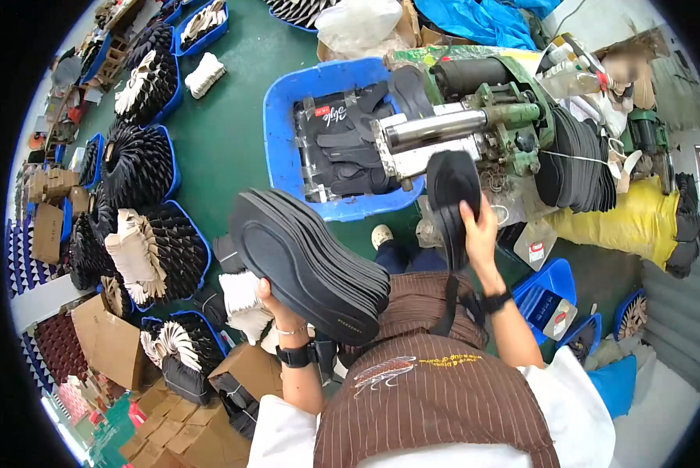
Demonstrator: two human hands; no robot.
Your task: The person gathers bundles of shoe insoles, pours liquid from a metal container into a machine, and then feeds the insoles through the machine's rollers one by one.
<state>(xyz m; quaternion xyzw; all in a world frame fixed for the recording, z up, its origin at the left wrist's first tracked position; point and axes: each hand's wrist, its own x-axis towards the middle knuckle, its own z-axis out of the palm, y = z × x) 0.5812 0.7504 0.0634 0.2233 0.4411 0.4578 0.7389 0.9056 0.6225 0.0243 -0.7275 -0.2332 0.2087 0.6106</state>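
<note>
In my left hand is a thick stack of black insoles, tilted, with the thumb on its near side and the other fingers hidden behind or below. My right hand grips a black insole by its edge, toe end up, just before a green machine with a shiny metal roller. Whether it is one insole or two pressed together I cannot tell. Beyond the stack, a blue bin with loose black insoles stands against the machine's left side.
A tied bundle of black insoles and a yellow sack lie to the right of the machine. Several blue tubs of black and cream insoles line the left. Cardboard boxes stand at lower left. A blue crate sits near my right elbow.
</note>
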